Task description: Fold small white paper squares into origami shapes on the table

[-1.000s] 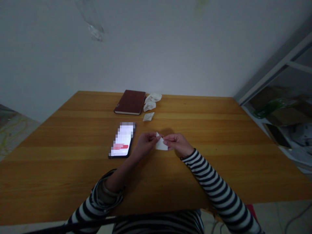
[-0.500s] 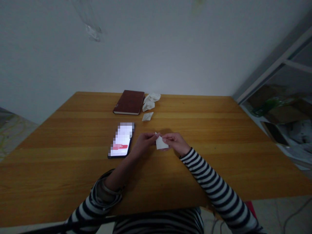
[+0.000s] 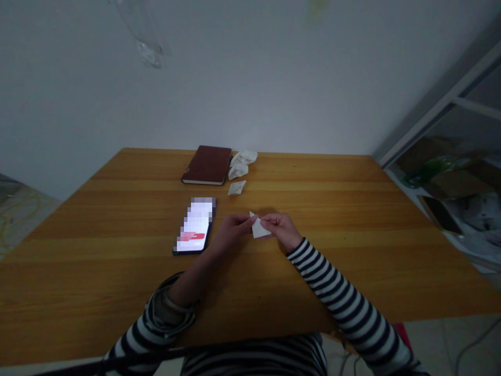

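A small piece of folded white paper [image 3: 258, 230] is held just over the wooden table, between my two hands. My left hand [image 3: 236, 228] pinches its left side between thumb and fingers. On the other side, my right hand [image 3: 282, 228] grips the paper with thumb and forefinger near its top. One pointed corner of the paper sticks up between the hands. Fingers hide parts of its edges, so the full shape cannot be made out. Beyond the hands lies a small folded white paper piece [image 3: 237, 188].
A phone [image 3: 197, 224] with a lit screen lies left of my left hand. Farther back are a dark red notebook [image 3: 208, 164] and two crumpled-looking white paper pieces [image 3: 245, 157] beside it. The wooden table [image 3: 332, 188] meets a wall; shelves with boxes stand at right.
The white paper has tilted slightly in my fingers, and its pointed corner shows a little more. Both hands stay nearly in place.
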A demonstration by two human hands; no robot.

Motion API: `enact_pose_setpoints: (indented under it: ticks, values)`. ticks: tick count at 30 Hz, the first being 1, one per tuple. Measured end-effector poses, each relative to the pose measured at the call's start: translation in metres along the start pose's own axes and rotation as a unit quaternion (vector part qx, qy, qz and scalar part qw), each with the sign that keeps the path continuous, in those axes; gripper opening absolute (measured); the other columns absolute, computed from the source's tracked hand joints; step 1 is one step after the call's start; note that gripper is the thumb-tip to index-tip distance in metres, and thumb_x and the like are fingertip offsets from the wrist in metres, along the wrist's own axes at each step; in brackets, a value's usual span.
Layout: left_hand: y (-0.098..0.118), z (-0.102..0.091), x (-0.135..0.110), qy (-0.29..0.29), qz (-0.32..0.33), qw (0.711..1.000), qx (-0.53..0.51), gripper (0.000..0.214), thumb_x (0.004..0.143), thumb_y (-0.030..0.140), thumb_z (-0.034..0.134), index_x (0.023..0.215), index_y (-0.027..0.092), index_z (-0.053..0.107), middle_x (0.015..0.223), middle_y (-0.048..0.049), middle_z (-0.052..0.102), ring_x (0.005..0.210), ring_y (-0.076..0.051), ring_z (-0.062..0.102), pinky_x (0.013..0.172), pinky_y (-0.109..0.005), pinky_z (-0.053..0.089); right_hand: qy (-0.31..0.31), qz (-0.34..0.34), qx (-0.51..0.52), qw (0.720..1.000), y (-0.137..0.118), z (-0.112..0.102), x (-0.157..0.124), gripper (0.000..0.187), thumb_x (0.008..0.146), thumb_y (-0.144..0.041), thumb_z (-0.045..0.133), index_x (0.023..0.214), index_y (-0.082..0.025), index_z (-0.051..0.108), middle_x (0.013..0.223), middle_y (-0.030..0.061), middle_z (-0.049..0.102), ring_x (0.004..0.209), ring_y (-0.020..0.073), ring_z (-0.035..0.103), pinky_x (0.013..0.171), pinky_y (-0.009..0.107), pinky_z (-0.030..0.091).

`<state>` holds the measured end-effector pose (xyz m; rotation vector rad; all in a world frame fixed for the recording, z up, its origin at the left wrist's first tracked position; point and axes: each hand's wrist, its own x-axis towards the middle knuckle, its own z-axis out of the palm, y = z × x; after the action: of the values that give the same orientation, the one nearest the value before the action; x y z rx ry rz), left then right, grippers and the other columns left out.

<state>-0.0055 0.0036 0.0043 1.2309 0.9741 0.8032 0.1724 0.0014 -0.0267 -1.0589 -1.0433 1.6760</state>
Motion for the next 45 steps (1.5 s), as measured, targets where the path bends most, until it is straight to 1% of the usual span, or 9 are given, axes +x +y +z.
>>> enact_pose_setpoints:
  ticks: [4,12,18,23,27,31,36,41,45]
  values:
    - [-0.001,0.005,0.000,0.076,0.002,0.997,0.027,0.037,0.077,0.049,0.070,0.081,0.013,0.078,0.068,-0.0035,0.070,0.065,-0.015,0.060,0.063,-0.024,0.041,0.003,-0.023,0.013,1.000,0.004,0.007,0.001,0.042,0.063,-0.055,0.082,0.077,-0.017,0.073,0.069,0.0019,0.071,0.060,0.0151,0.064,0.054,0.028,0.054]
    - [-0.006,0.012,0.000,0.095,-0.009,0.994,-0.061,0.033,0.075,0.045,0.073,0.077,0.012,0.078,0.066,-0.0047,0.070,0.061,-0.015,0.059,0.060,-0.024,0.041,0.052,-0.103,0.018,0.993,0.008,0.019,0.000,0.030,0.067,-0.044,0.082,0.066,-0.017,0.068,0.061,-0.0013,0.068,0.052,0.0101,0.056,0.052,0.022,0.043]
    - [-0.006,0.010,0.004,0.120,-0.024,0.976,-0.178,0.033,0.073,0.043,0.074,0.077,0.011,0.076,0.070,-0.0088,0.073,0.063,-0.018,0.065,0.063,-0.028,0.048,0.011,-0.072,0.056,0.996,0.009,0.017,0.000,0.027,0.068,-0.042,0.082,0.080,-0.019,0.074,0.087,0.0026,0.077,0.069,0.0138,0.066,0.064,0.025,0.052]
    - [-0.009,-0.001,0.012,0.083,-0.038,0.978,-0.186,0.053,0.082,0.059,0.062,0.091,0.009,0.076,0.078,-0.0125,0.075,0.072,-0.023,0.069,0.067,-0.031,0.051,0.017,-0.060,0.095,0.994,0.014,0.013,0.004,0.033,0.070,-0.040,0.080,0.095,-0.022,0.069,0.097,0.0032,0.076,0.077,0.0167,0.070,0.066,0.031,0.058]
    - [-0.014,-0.002,0.013,0.042,-0.004,0.986,-0.161,0.049,0.079,0.053,0.070,0.105,0.012,0.073,0.086,-0.0103,0.076,0.077,-0.022,0.069,0.071,-0.030,0.050,0.009,-0.081,0.107,0.991,0.013,0.014,0.002,0.039,0.073,-0.037,0.079,0.105,-0.025,0.061,0.092,0.0008,0.075,0.074,0.0166,0.070,0.066,0.032,0.060]
    - [-0.017,-0.004,0.012,0.064,0.011,0.987,-0.145,0.050,0.075,0.046,0.076,0.110,0.011,0.071,0.082,-0.0077,0.074,0.069,-0.018,0.065,0.066,-0.027,0.048,-0.014,-0.129,0.064,0.990,0.006,0.022,-0.005,0.036,0.079,-0.035,0.074,0.111,-0.025,0.060,0.089,0.0007,0.075,0.075,0.0159,0.072,0.072,0.031,0.059]
    - [-0.010,-0.010,0.009,0.142,0.021,0.982,-0.127,0.080,0.070,0.043,0.080,0.139,0.016,0.049,0.063,0.0036,0.065,0.054,-0.012,0.056,0.053,-0.021,0.040,-0.032,-0.196,-0.045,0.979,0.004,0.016,-0.007,0.022,0.085,-0.026,0.062,0.105,-0.025,0.072,0.103,0.0046,0.076,0.095,0.0186,0.072,0.085,0.034,0.058]
    - [-0.012,-0.010,0.011,0.108,0.011,0.988,-0.110,0.055,0.072,0.048,0.077,0.115,0.016,0.065,0.072,-0.0023,0.071,0.062,-0.015,0.062,0.059,-0.023,0.045,0.008,-0.251,-0.160,0.955,0.008,0.004,-0.002,0.027,0.078,-0.016,0.064,0.100,-0.024,0.077,0.099,0.0065,0.078,0.090,0.0199,0.074,0.083,0.034,0.058]
    - [-0.011,-0.006,0.011,0.098,0.015,0.990,-0.098,0.050,0.073,0.052,0.074,0.106,0.016,0.069,0.082,-0.0056,0.075,0.072,-0.019,0.067,0.068,-0.027,0.049,0.059,-0.269,-0.193,0.942,0.009,0.006,-0.002,0.016,0.074,-0.019,0.072,0.088,-0.023,0.080,0.091,0.0067,0.079,0.081,0.0199,0.076,0.077,0.031,0.060]
